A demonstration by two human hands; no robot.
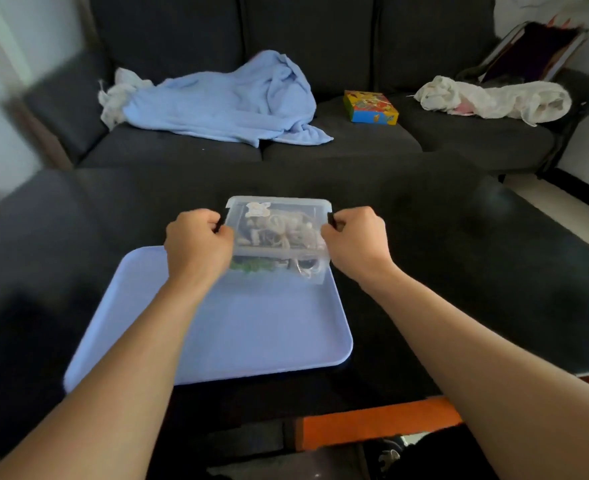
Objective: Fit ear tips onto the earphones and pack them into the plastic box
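**Both hands on the box latches, looks like the opening (or closing) step**

So the clear plastic box (pixel 278 233) is sitting at the far edge of the lilac tray (pixel 251 327), partly overhanging onto the dark table (pixel 459 254). The lid is on, and through it you can see a pale tangle of earphones (pixel 279 226) plus something green low down near the front wall. Can't make out any separate ear tips, too blurry and small for that.

The left hand (pixel 196 244) is curled tight against the box's left end, fingers wrapped round the black latch (pixel 221 223) there. The right hand (pixel 355 240) does the same on the other end with the other black latch (pixel 331 220). So 2 hands, 2 clips, both gripping, neither one relaxed. The box looks tipped a bit toward the camera, but whether it's actually lifted off the tray I can't say.

My guess: since the task needs the earphones out to get tips fitted, this is the unlatching step at the start, though it could just as well be snapping it closed at the end. If it's opening, next move needs both clips flipped outward together, then the lid lifted off and the contents tipped onto the tray.
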